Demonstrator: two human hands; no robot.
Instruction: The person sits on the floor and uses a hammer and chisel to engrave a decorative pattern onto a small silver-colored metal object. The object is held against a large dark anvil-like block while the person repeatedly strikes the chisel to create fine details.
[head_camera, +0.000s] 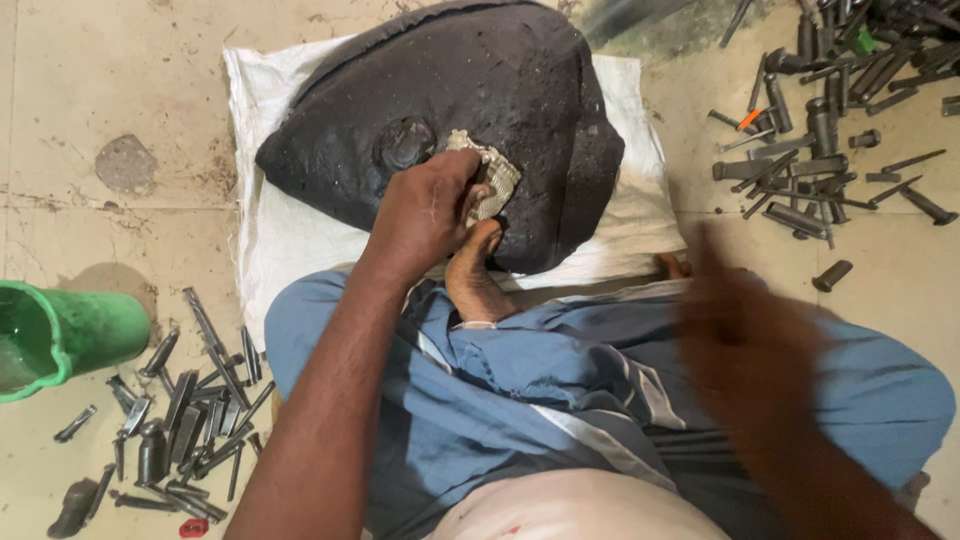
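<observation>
My left hand (428, 208) presses a folded grey scrap of abrasive cloth (492, 178) against a large black rounded tank-like body (500, 70). The black body lies on a white woven sack (280, 230) on the floor, with a round dent just left of the cloth. A bare foot (478, 272) rests against the body's near edge. My right hand (745, 330) hovers blurred above my blue-trousered right leg (880, 380), holding nothing I can make out.
A green plastic bucket (60, 335) stands at the left. A pile of dark metal tools and bolts (180, 420) lies at the lower left. More sockets, punches and bolts (820, 120) are scattered at the upper right on the stained tiled floor.
</observation>
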